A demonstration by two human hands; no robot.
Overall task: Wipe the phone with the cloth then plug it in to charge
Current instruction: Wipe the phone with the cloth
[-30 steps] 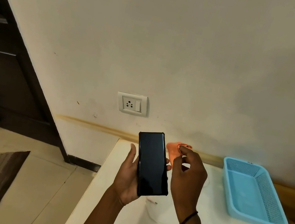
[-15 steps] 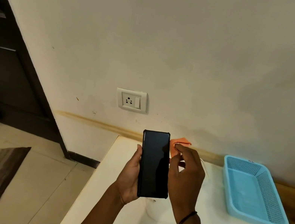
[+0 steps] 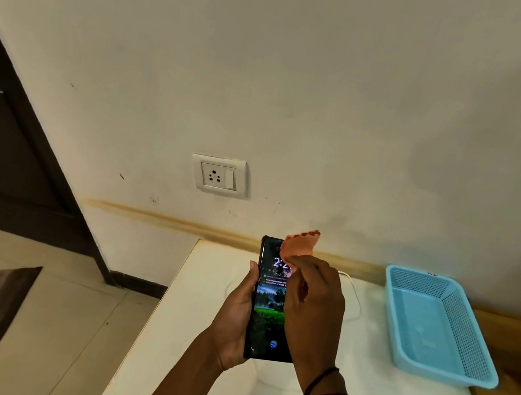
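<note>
- Task item: the phone (image 3: pixel 269 307) is held upright above the white table (image 3: pixel 181 322). Its screen faces the camera and is lit, showing a lock screen.
- Left hand (image 3: pixel 235 325): it grips the phone from the left edge and the back, with the thumb lying along the left edge. The fingers behind the case are hidden.
- Right hand (image 3: pixel 312 311): the fingers are bunched and pinch a small orange cloth (image 3: pixel 299 246) against the upper part of the screen. A free corner of the cloth stands above the phone's top edge.
- I judge the step in hand to be the wipe. Charging is not yet begun.
- Hazard 1: the screen is live. Cloth pressure may register as touches and trigger unwanted input.
- Hazard 2: only one hand supports the phone. A firm downward stroke may push it out of the grip, dropping it onto the table or past the table's left edge to the floor.
- Hazard 3: the cloth is small and held at the fingertips. It may slip, and bare fingers would then smear the glass.
- Hazard 4: the white cable (image 3: pixel 350 278) lies on the table behind the right hand. I cannot see its connector or any adapter. The wall socket (image 3: pixel 219 175) is unoccupied, so plugging in may require a search.
- A blue basket (image 3: pixel 438 326) stands well apart to the right.
</note>
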